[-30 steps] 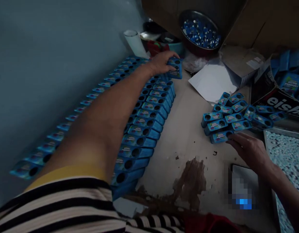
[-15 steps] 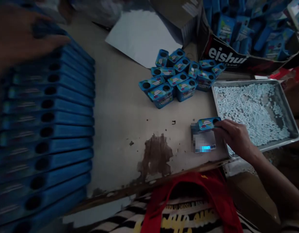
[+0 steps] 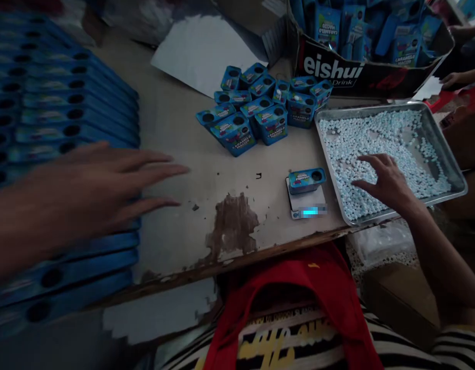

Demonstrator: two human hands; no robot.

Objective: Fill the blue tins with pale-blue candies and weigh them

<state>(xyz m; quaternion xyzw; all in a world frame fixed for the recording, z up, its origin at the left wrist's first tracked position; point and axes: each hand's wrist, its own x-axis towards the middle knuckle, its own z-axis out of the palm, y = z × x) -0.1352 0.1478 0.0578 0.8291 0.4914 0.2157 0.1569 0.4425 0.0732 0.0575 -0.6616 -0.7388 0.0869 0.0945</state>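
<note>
Right grip [image 3: 389, 182], spread, moved from "CARAMELO MACIZO" box [image 3: 303, 181] to tray [image 3: 455, 191]; left grip [image 3: 94, 192] spread; carton [image 3: 372, 77] reads "eishui".

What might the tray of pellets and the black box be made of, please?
Tray: probably metal, smooth and silvery, since its grey rim catches light. Box: likely cardboard with a printed black finish, going by its thin, uneven top edge.

Dim light, soft blur at left

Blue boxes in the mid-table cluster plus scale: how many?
13: 12 printed blue tapered boxes clustered by the white paper sheet, one box on the small flat scale. Others may be hidden.
</note>
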